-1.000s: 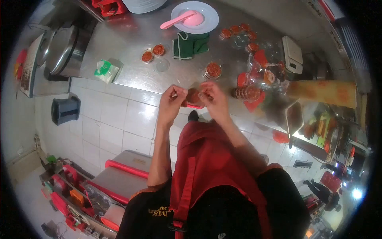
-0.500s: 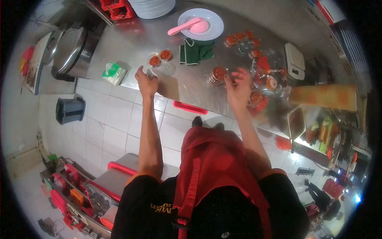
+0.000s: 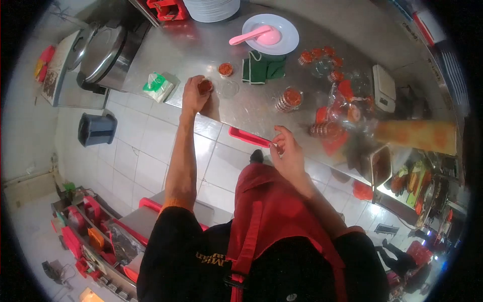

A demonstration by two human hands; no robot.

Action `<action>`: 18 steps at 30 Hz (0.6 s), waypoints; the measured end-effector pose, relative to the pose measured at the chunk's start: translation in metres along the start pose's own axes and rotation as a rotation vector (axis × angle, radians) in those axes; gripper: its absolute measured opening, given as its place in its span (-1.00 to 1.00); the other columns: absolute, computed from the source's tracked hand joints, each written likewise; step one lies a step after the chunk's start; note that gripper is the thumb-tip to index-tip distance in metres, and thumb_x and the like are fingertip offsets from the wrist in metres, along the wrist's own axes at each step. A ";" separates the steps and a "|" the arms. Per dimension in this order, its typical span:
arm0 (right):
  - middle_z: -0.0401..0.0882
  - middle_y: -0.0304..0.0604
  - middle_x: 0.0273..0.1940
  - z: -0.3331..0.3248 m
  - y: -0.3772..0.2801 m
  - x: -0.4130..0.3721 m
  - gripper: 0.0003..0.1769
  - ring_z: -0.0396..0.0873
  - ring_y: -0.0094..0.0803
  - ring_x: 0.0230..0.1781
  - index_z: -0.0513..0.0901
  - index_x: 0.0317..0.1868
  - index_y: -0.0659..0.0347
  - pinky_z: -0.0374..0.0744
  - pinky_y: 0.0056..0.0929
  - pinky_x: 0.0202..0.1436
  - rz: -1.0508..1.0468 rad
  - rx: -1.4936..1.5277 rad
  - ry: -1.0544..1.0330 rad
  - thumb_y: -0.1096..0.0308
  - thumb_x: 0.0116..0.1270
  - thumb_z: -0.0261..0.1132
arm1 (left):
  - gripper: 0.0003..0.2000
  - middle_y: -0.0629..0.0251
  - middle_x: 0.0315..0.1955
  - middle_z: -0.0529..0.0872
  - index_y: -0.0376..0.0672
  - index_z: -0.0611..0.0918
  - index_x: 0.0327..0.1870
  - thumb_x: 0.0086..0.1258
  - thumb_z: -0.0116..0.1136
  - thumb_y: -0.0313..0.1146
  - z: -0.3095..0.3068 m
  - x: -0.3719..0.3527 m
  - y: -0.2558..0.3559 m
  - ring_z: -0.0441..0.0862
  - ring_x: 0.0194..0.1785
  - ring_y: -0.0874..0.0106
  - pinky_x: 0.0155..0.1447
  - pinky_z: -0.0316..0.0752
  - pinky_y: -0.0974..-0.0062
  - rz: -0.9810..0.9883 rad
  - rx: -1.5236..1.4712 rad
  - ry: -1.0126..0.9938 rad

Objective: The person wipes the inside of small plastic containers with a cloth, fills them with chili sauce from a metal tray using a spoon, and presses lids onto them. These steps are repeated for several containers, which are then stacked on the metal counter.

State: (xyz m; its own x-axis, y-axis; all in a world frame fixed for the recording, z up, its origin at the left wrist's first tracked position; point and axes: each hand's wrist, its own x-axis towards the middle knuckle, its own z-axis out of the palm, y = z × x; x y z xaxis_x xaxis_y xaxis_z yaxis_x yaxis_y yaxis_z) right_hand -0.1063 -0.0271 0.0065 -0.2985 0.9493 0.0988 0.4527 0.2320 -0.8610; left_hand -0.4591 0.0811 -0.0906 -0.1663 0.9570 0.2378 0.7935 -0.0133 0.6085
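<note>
At the front edge of the steel table, my left hand [image 3: 193, 96] is closed around a small clear cup of red sauce [image 3: 205, 86]. Just behind it stands another sauce cup [image 3: 225, 69], with a clear round lid [image 3: 229, 88] lying beside it. My right hand [image 3: 289, 153] is in front of the table edge, fingers loosely bent and apart, with nothing seen in them. A stack of sauce cups [image 3: 289, 99] stands on the table beyond that hand. More sauce cups [image 3: 317, 53] are grouped at the back right.
A folded green cloth [image 3: 266, 68] lies mid-table near a white plate [image 3: 289, 38] holding a pink ladle [image 3: 266, 36]. A green-and-white packet [image 3: 158, 86] sits at the left edge. Clear plastic bags [image 3: 344, 103], a white scale [image 3: 384, 88] and a plate stack [image 3: 211, 9] also occupy the table.
My left hand has closed on one of the two sauce cups at the left and shifted it slightly. My right hand has drawn back from the cup stack toward my body.
</note>
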 end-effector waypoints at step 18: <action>0.62 -0.04 -0.09 0.033 0.077 0.005 -0.42 0.71 -0.32 -0.15 0.38 0.29 0.19 0.67 -0.39 -0.16 0.143 0.362 0.079 0.58 0.29 0.35 | -0.41 0.11 0.00 0.63 -0.10 0.58 0.13 -0.05 0.43 -0.62 0.059 -0.112 0.144 0.60 -0.01 0.06 0.10 0.57 0.28 -0.006 -0.163 -0.061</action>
State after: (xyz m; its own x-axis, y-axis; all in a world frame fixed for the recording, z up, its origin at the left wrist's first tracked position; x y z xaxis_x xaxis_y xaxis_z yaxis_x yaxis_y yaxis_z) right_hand -0.1007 -0.0116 -0.0754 -0.1816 0.9833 -0.0090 0.1548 0.0195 -0.9877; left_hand -0.2916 -0.0105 -0.0746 -0.1310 0.9730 0.1899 0.6864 -0.0492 0.7255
